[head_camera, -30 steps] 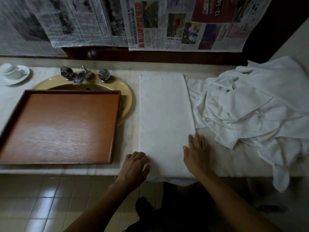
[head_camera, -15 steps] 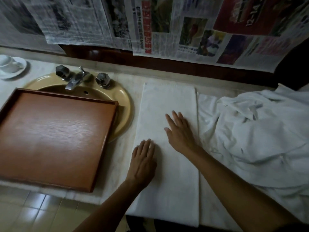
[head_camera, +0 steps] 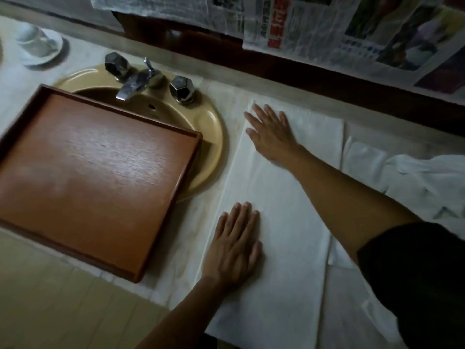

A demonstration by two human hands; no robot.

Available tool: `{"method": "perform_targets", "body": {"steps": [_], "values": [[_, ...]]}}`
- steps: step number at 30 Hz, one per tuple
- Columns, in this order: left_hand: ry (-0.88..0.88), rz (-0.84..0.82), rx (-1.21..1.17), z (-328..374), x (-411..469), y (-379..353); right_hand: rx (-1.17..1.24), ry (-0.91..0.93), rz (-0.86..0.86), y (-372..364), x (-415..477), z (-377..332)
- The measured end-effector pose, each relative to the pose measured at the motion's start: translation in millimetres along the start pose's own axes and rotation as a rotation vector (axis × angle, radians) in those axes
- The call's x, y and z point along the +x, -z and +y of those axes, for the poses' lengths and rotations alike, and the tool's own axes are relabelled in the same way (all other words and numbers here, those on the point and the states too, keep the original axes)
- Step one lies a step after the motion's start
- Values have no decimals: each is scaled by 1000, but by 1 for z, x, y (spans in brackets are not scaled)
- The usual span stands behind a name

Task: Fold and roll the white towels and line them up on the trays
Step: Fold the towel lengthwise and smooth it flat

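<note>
The right hand [head_camera: 273, 133] had slid up the folded white towel [head_camera: 279, 197] from its middle, where it lay half a second earlier, to the far end, stopping near the far left corner. The left hand [head_camera: 234, 245] had stayed where it was, flat on the near left part of the cloth, while the view drew closer over the counter [head_camera: 193, 230].

The towel lay as a long, narrow, smooth strip with straight edges. It ran from the counter's front edge, which its near end overhung, toward the wall hung with newspaper sheets [head_camera: 302, 26]. It sat between the yellow sink [head_camera: 210, 137] on the left and a rumpled pile of white towels [head_camera: 415, 187] on the right. A second flat white cloth [head_camera: 347, 298] showed from beneath its right edge.

Both hands rested palm down with the fingers straight and slightly spread. They gripped nothing and pressed only on the towel's top surface. The left fingers [head_camera: 245, 212] pointed up the strip just inside its left edge. The right fingers [head_camera: 261, 113] reached almost to the far edge, the forearm crossing the strip on a slant.

The wooden tray [head_camera: 95, 177] sat well to the left, partly over the sink basin and apart from the towel. Behind it stood the chrome faucet [head_camera: 133, 84], and farther left a white cup on a saucer [head_camera: 37, 41].
</note>
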State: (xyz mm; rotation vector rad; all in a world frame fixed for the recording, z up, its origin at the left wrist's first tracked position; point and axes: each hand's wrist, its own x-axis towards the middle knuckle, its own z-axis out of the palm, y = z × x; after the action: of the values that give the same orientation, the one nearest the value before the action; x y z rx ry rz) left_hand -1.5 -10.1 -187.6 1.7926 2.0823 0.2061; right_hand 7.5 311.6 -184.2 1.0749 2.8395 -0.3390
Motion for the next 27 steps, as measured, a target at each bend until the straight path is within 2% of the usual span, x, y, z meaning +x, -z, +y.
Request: {"method": "perform_targets", "body": {"steps": [3,5,8,14,17,19,22,24,25,27], "values": [[-6,5,-11,1,0,1,72,-47,25,0,-25,-17],[-5,2,-27,0,0,0,97,-32,93,-14,-76,-33],[-28,-27,-44,-2,2,2,-17,20,121,-35,-139,-35],[-84,-31,11,17,1,8,-22,-27,122,-13,-49,17],[-65,-14,-8,21,-4,-4,-13,0,192,2,-6,50],[-42,-7,5,18,-6,-8,-51,12,268,5,-1,52],[-43,12,12,19,-6,-10,-25,48,361,-2,-40,18],[-43,12,7,20,-6,-8,5,222,326,-19,-87,-9],[-45,7,6,20,-6,-7,-16,311,245,-29,-108,-17],[-51,-4,3,18,-7,-5,-82,373,116,-34,-118,-12]]}}
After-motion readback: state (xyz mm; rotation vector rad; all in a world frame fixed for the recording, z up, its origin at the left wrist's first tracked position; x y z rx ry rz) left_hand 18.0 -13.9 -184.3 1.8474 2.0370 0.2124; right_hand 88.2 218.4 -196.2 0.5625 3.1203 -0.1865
